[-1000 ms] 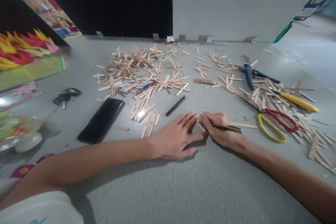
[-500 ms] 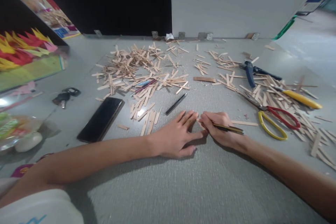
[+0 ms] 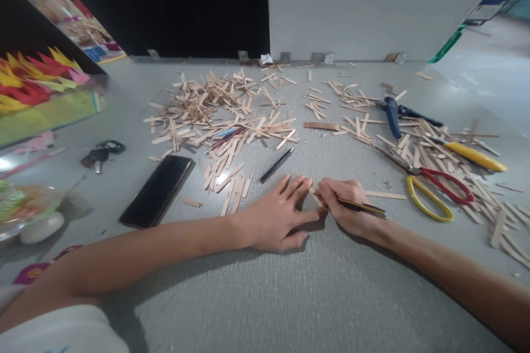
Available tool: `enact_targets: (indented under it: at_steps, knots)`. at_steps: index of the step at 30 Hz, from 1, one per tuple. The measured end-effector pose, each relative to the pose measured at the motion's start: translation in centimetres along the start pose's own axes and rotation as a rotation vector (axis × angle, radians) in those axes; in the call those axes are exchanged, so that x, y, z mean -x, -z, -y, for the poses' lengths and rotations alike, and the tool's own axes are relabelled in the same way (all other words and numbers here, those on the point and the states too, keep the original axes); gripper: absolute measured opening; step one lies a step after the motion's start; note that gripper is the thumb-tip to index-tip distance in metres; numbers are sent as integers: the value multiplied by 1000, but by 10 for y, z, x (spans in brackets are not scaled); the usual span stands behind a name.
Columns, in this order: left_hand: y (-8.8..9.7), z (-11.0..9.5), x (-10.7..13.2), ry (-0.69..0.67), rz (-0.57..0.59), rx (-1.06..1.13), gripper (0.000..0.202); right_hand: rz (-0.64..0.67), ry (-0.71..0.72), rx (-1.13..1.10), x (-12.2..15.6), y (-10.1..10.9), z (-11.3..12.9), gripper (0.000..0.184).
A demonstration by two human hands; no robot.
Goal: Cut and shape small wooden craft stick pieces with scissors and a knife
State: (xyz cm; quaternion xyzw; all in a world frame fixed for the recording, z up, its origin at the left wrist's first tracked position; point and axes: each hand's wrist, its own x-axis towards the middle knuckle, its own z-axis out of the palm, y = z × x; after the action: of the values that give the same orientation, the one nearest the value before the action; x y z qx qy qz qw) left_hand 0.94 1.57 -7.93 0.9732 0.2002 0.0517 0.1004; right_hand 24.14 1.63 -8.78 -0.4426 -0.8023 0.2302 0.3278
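Pencil (image 3: 361, 207) is clamped between the fingers of the right hand (image 3: 351, 223); spread fingers of the left hand (image 3: 279, 218) touch the wooden stick (image 3: 316, 195) on the tabletop (image 3: 248, 300) between both hands, presumably to steady it.

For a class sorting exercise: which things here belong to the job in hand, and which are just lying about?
Seemingly in the job:
stick, at the left hand
pencil-like tool, in the right hand
loose sticks
scissors, perhaps

Seemingly just lying about:
phone
keys
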Motion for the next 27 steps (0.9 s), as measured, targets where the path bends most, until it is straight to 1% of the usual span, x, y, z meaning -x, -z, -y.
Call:
enact_targets:
  at_steps: [4,9,11,16,27]
  knots:
    - [-1,-1,0,2,-8,9,50,-43,-24,-16,1,-1,2,49]
    - [-3,-2,1,8,0,-25,57,-92,-50,-54,-1,0,5,53]
    - [-3,-2,0,9,6,-32,57,-82,-48,-67,-3,1,7,54]
    - [0,-3,-1,15,10,-31,54,-8,-35,-80,-6,3,9,54]
    - [-1,-2,0,19,-4,-7,51,18,-56,-81,-8,4,10,53]
